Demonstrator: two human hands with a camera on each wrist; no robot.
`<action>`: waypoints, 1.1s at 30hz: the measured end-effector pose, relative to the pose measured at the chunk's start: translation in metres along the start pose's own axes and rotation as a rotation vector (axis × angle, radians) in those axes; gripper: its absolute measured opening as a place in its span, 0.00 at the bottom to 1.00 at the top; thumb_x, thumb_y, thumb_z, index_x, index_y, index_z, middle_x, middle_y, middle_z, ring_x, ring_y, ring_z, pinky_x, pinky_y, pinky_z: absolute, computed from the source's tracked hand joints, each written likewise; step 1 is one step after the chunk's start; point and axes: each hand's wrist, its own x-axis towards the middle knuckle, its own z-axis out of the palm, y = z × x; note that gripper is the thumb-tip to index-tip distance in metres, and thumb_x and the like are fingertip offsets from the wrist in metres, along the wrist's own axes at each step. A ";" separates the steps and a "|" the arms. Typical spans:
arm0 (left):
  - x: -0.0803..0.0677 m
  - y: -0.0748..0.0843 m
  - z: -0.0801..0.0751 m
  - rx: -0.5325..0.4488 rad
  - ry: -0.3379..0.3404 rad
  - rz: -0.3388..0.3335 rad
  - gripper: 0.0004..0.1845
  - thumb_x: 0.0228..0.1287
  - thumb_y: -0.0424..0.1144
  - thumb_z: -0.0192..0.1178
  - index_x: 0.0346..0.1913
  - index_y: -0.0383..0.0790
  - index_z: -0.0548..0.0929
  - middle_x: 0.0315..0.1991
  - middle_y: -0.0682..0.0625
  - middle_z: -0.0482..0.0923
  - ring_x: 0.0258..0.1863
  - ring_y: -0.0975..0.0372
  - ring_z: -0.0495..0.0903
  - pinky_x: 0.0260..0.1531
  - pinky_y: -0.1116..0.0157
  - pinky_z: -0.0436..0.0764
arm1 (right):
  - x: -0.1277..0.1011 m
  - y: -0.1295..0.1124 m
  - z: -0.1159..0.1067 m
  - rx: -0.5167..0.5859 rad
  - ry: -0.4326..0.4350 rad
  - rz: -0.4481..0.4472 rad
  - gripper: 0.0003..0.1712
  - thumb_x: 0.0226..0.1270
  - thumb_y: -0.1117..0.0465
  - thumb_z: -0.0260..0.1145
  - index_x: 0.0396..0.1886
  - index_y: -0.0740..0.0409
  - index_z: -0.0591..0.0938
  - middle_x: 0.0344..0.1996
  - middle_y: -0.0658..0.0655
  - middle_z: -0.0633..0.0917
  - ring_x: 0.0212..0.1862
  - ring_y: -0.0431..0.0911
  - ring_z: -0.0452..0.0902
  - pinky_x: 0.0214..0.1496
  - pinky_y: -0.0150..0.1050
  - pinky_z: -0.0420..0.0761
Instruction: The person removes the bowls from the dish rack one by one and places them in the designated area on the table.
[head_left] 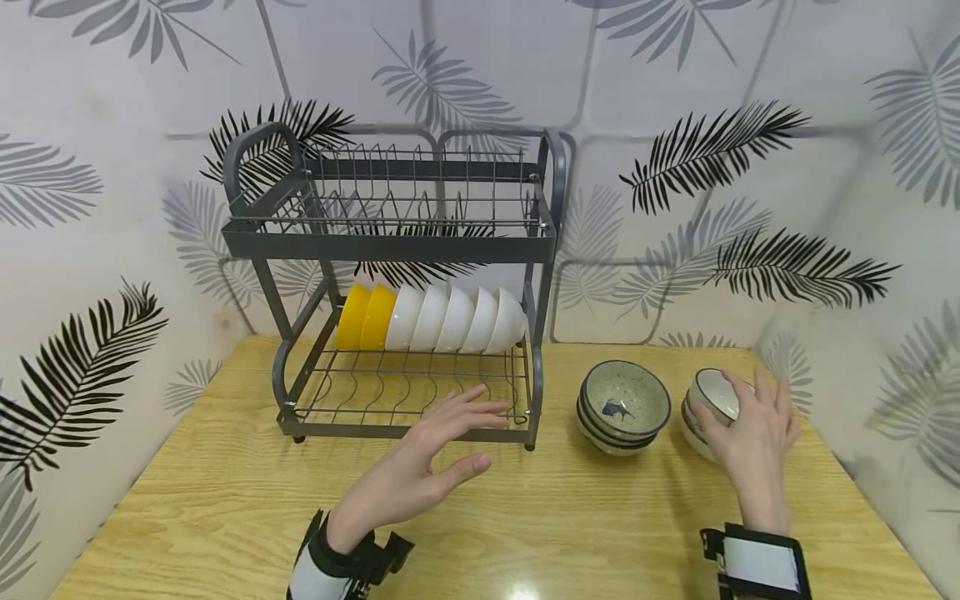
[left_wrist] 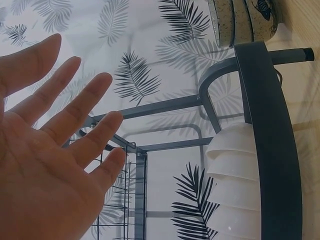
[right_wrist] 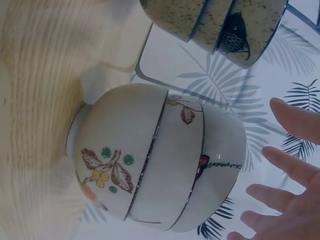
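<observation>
In the head view my left hand (head_left: 427, 458) hovers before the lower front bar of a grey two-tier dish rack (head_left: 390, 247), fingers spread and holding nothing. My right hand (head_left: 753, 437) is over a stack of white painted bowls (head_left: 716, 393) at the table's right. Seen from the right wrist, its extended fingers (right_wrist: 270, 197) stand apart from the stack's upper rim; three nested bowls (right_wrist: 115, 155) show, decorated with leaves and berries. Just left of them stand nested speckled bowls (head_left: 626, 400) with dark blue rims and a blue fish inside the top one.
On the rack's lower tier, two yellow bowls (head_left: 363, 321) and several white bowls (head_left: 457, 321) lean in a row along the back. Wire dividers (head_left: 420, 208) run across the upper tier. Behind the wooden table (head_left: 225, 492) is a leaf-patterned wall (head_left: 495, 67).
</observation>
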 end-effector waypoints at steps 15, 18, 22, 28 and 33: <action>-0.001 -0.001 -0.001 -0.013 0.014 -0.021 0.20 0.71 0.37 0.61 0.64 0.44 0.78 0.72 0.48 0.72 0.79 0.47 0.57 0.76 0.35 0.50 | -0.003 -0.019 0.004 0.225 0.194 -0.168 0.32 0.72 0.56 0.62 0.69 0.71 0.71 0.78 0.74 0.52 0.82 0.66 0.33 0.82 0.65 0.30; -0.001 -0.001 -0.002 -0.003 0.021 -0.025 0.20 0.71 0.38 0.61 0.64 0.46 0.78 0.72 0.48 0.72 0.79 0.47 0.56 0.76 0.34 0.52 | -0.004 -0.023 0.004 0.248 0.185 -0.189 0.32 0.74 0.54 0.60 0.70 0.70 0.70 0.78 0.74 0.51 0.82 0.65 0.32 0.82 0.62 0.29; -0.001 -0.002 -0.002 0.005 0.037 -0.029 0.20 0.71 0.38 0.61 0.64 0.47 0.78 0.73 0.47 0.71 0.79 0.46 0.56 0.76 0.35 0.50 | -0.005 -0.029 0.003 0.278 0.176 -0.209 0.32 0.77 0.53 0.57 0.72 0.68 0.68 0.79 0.72 0.51 0.82 0.64 0.31 0.83 0.59 0.27; 0.000 -0.002 -0.002 0.028 0.080 -0.023 0.21 0.69 0.36 0.62 0.64 0.44 0.78 0.73 0.43 0.69 0.79 0.44 0.54 0.74 0.31 0.49 | -0.009 -0.042 0.001 0.293 0.171 -0.231 0.33 0.79 0.52 0.55 0.74 0.68 0.65 0.79 0.70 0.50 0.83 0.62 0.31 0.83 0.59 0.29; 0.000 -0.003 -0.002 0.036 0.121 -0.052 0.22 0.68 0.35 0.63 0.65 0.44 0.77 0.75 0.43 0.67 0.80 0.44 0.51 0.74 0.30 0.47 | -0.013 -0.053 0.003 0.305 0.134 -0.261 0.33 0.80 0.52 0.53 0.76 0.66 0.63 0.80 0.68 0.49 0.83 0.60 0.30 0.83 0.60 0.29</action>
